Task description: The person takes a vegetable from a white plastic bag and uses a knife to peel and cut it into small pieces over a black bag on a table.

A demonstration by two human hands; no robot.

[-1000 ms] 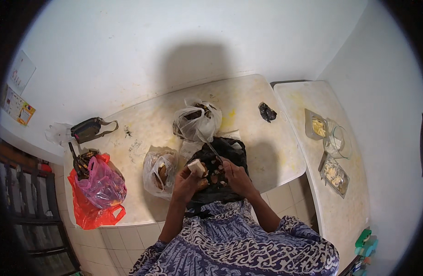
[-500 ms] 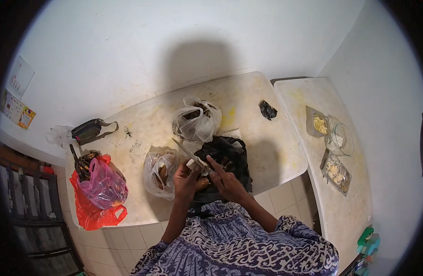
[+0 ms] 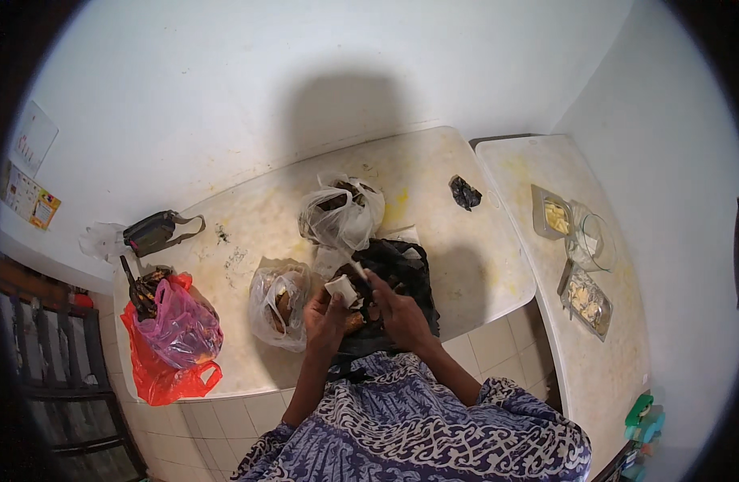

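Observation:
My left hand (image 3: 324, 328) is closed around a piece of cassava (image 3: 342, 292), a white-fleshed root chunk with its cut face up. A knife (image 3: 357, 266) is in my right hand (image 3: 403, 320), its blade pointing up and leftward just beyond the chunk. Below both hands lies an open black plastic bag (image 3: 420, 287) with brown-skinned pieces (image 3: 353, 323) in it, partly hidden by my fingers. Close to my left hand stands a clear plastic bag (image 3: 279, 312) of brown pieces. Farther back sits a whitish bag (image 3: 355, 217) with dark contents.
On the left are a red bag (image 3: 155, 386), a purple bag (image 3: 181, 325) and a dark pouch (image 3: 154, 233). Crumpled black plastic (image 3: 466, 194) lies at the back right. The right table holds metal trays (image 3: 549, 210) of pale pieces and a glass bowl (image 3: 598, 241).
The knife has come off the cassava and its blade has swung to the right. My left hand has turned the chunk, so more of its white face shows.

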